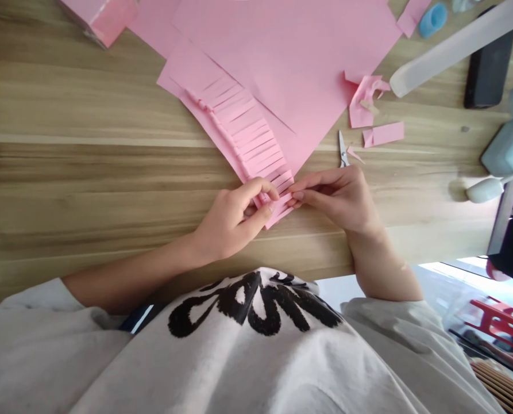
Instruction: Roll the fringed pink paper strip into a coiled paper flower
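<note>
One fringed pink paper strip (254, 135), one pair of scissors (342, 150) (partly hidden by the right hand (342, 198)), strip running forward and leftward from between two hands, right fingertips pinching its fringe, left hand (232, 221) curled over its near end, grip unclear, forearms angled inward

The paper strip (260, 144) is flanked at its near end by the left hand (230, 221) and right hand (344, 198); behind, a paper sheet (299, 57) is spread on the table (88, 190), apparently overlapped by the strip. Scissors (343, 156) are placed behind the right hand, paper scraps (362, 112) beyond, a phone (489, 80) farther right.
</note>
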The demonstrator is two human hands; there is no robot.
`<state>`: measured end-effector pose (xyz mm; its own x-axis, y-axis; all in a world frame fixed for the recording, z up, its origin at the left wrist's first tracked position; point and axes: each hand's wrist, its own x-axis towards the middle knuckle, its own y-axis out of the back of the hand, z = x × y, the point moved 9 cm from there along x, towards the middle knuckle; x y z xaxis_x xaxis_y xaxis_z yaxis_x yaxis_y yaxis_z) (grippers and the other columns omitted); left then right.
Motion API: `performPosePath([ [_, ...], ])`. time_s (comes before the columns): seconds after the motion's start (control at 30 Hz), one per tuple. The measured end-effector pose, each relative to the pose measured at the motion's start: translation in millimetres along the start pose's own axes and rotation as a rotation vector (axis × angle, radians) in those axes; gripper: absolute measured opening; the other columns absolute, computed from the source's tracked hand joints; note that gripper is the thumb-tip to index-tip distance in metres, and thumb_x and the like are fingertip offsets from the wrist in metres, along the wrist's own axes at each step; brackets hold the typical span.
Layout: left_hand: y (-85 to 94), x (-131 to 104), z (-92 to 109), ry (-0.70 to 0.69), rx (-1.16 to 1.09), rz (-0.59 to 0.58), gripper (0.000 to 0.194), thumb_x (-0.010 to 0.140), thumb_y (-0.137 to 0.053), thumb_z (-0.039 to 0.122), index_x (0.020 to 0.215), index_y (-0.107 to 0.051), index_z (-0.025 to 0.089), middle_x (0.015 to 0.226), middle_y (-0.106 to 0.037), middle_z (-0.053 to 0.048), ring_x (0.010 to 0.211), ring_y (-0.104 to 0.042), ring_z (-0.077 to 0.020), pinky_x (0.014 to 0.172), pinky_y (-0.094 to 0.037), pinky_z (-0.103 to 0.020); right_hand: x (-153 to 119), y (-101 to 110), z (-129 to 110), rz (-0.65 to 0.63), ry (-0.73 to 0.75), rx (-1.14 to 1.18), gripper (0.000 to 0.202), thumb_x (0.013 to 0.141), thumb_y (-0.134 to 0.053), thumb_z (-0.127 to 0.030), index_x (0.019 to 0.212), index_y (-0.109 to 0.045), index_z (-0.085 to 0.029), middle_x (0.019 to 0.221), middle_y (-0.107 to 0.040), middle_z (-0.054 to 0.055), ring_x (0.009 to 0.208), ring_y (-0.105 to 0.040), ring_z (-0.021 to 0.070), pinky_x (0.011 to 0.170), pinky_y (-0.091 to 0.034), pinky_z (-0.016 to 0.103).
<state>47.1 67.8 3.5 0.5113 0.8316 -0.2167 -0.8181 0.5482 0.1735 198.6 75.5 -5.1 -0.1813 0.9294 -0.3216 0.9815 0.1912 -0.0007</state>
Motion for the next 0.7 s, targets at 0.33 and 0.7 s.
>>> performPosePath([
  [0.33, -2.0, 0.2, -4.9, 0.023, -0.068, -0.018, 0.005, 0.091, -0.059, 0.021, 0.095, -0.060, 0.019, 0.072, -0.069, 0.003, 0.063, -0.070, -0.0108, 0.062, -0.054, -0.020, 1.8, 3.4, 4.1, 0.017, -0.024, 0.033, 0.011, 0.072, -0.084, -0.024, 0.080, -0.079, -0.017, 0.068, -0.077, 0.001, 0.063, -0.075, 0.0145, 0.065, -0.067, 0.024],
  [0.7, -2.6, 0.6, -3.6, 0.014, -0.053, -0.017, 0.004, 0.090, -0.060, 0.021, 0.093, -0.060, 0.019, 0.074, -0.070, 0.003, 0.065, -0.070, -0.0104, 0.063, -0.054, -0.019, -1.6, 2.3, 3.0, 0.006, -0.025, 0.004, 0.012, 0.067, -0.087, -0.022, 0.074, -0.078, -0.017, 0.070, -0.077, 0.001, 0.063, -0.074, 0.0144, 0.063, -0.065, 0.024],
])
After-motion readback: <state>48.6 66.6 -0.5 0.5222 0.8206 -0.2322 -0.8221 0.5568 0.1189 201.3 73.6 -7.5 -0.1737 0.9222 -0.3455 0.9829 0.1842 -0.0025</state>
